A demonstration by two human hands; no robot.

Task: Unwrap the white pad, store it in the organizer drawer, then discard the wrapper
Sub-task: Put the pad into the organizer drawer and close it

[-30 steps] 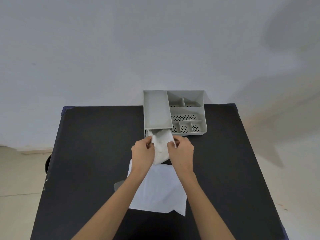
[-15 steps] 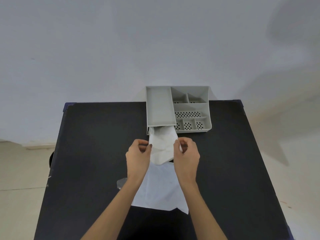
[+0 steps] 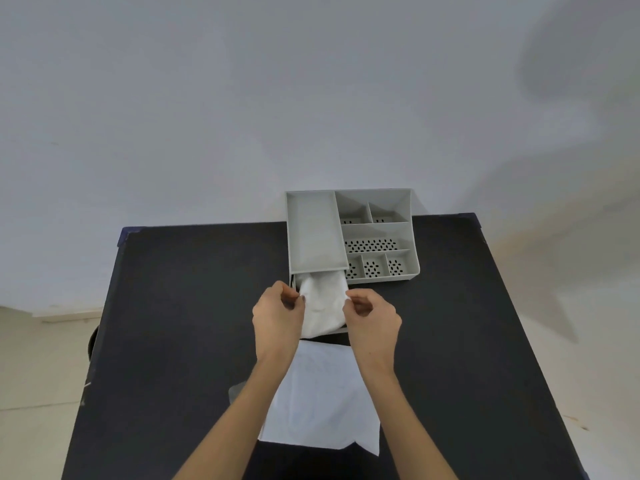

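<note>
Two hands flank the white pad [image 3: 322, 303], which lies crumpled in the pulled-out drawer [image 3: 341, 330] at the front left of the grey organizer [image 3: 349, 233]; its far end runs under the organizer's long left tray, its near end reaches the drawer front. Left hand [image 3: 277, 317] — thumb and forefinger closed on the pad's left edge, other fingers curled in. Right hand [image 3: 372, 315] — fingertips pinched at the pad's right edge (whether they grip fabric or only touch it, cannot tell). Wrapper [image 3: 323, 400]: flat white sheet on the black table [image 3: 173, 323], just in front of the drawer, between and partly beneath both forearms, near-right corner folded. Organizer sits at the table's far edge against a pale wall [image 3: 242, 98]; right-hand compartments have perforated floors. A small grey object [image 3: 237, 391] shows beside the left forearm, mostly hidden.
</note>
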